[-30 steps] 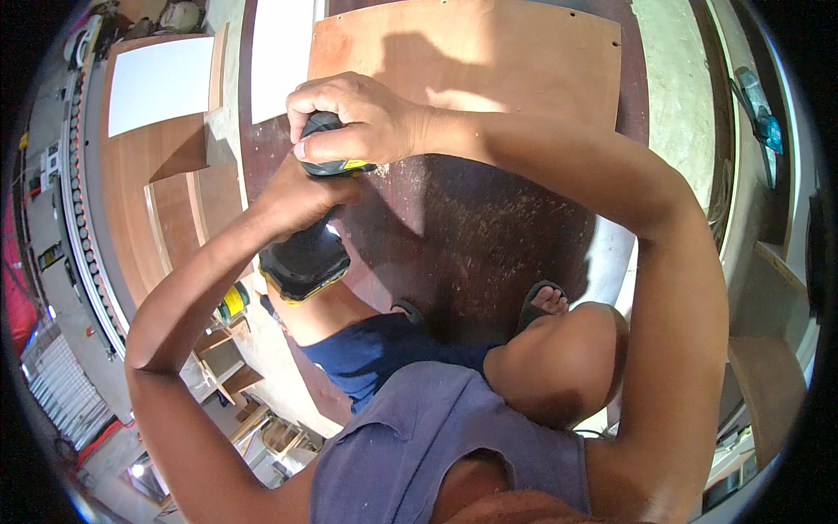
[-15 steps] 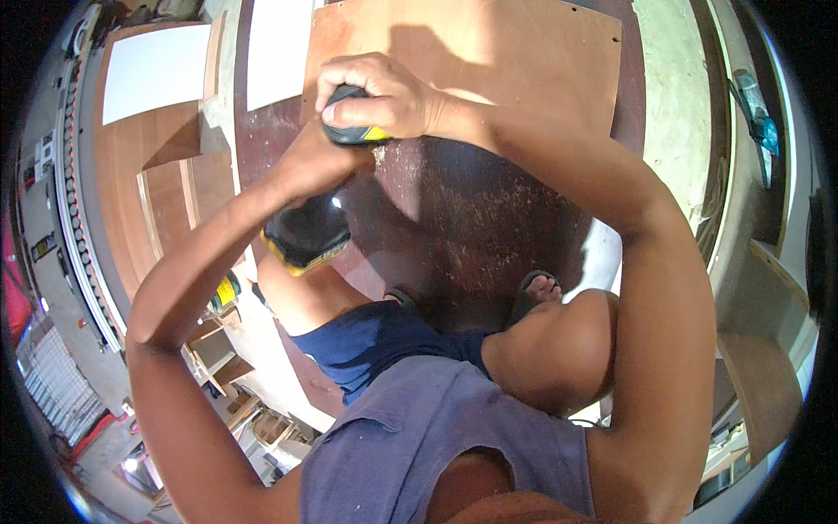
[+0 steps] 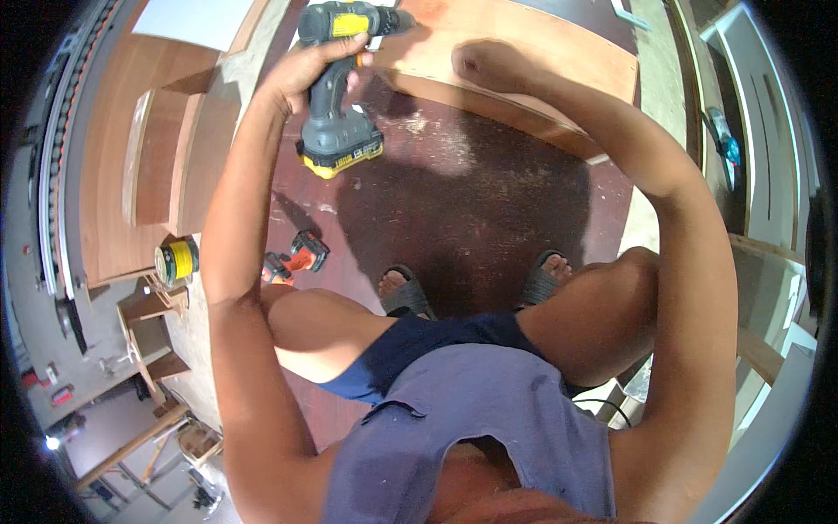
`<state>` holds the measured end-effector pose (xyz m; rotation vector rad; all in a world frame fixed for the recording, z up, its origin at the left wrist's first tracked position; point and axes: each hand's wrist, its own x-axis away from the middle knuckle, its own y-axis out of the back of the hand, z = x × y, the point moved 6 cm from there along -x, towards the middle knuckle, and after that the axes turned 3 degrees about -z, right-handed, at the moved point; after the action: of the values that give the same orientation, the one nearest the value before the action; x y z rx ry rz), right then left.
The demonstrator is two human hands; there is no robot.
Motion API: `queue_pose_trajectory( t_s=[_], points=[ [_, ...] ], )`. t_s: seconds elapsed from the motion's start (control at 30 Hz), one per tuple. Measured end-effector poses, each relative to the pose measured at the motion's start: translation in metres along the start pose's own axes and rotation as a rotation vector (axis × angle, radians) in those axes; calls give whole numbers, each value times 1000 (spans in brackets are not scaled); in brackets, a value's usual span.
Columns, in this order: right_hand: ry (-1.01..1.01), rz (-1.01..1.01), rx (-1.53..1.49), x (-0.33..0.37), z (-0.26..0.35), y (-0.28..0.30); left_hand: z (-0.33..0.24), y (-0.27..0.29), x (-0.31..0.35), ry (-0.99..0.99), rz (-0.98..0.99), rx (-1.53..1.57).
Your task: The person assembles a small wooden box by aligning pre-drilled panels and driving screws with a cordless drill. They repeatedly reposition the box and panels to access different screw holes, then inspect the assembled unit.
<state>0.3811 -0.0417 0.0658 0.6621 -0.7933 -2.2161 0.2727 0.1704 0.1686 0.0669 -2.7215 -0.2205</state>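
My left hand point(image 3: 304, 72) is wrapped round the handle of a grey and yellow cordless drill point(image 3: 336, 118). The drill's chuck points right, over the left end of a plywood panel point(image 3: 541, 44). Closed into a fist, my right hand point(image 3: 493, 66) is at the panel's near part; whatever its fingers hold, if anything, is hidden. Along the panel's near side runs a wooden strip point(image 3: 489, 106).
A red and black cordless tool point(image 3: 301, 253) lies on the worn dark red surface point(image 3: 419, 210) by my left knee. Wooden frames point(image 3: 161, 166) and a yellow-labelled roll point(image 3: 177, 260) are at the left. A teal-handled tool point(image 3: 726, 148) lies at the far right.
My right hand has left the drill's top and moved right to the panel. My left hand now holds the drill alone, its chuck turned right. The panel's near strip has come into view.
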Motion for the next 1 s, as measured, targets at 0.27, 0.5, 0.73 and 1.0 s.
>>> queue_pose_trajectory(
  t_s=[0.27, 0.5, 0.73, 1.0],
  points=[
    [-9, 584, 352, -11, -8, -320, 4, 189, 48, -278, -495, -246],
    [4, 185, 414, -10, 21, -362, 46, 217, 81, -146, -441, 41],
    [434, 708, 306, 20, 50, -171, 54, 155, 31, -124, -231, -205],
    [-517, -17, 105, 139, -77, 91, -11, -6, -3, -189, 1, -198]
  ],
)
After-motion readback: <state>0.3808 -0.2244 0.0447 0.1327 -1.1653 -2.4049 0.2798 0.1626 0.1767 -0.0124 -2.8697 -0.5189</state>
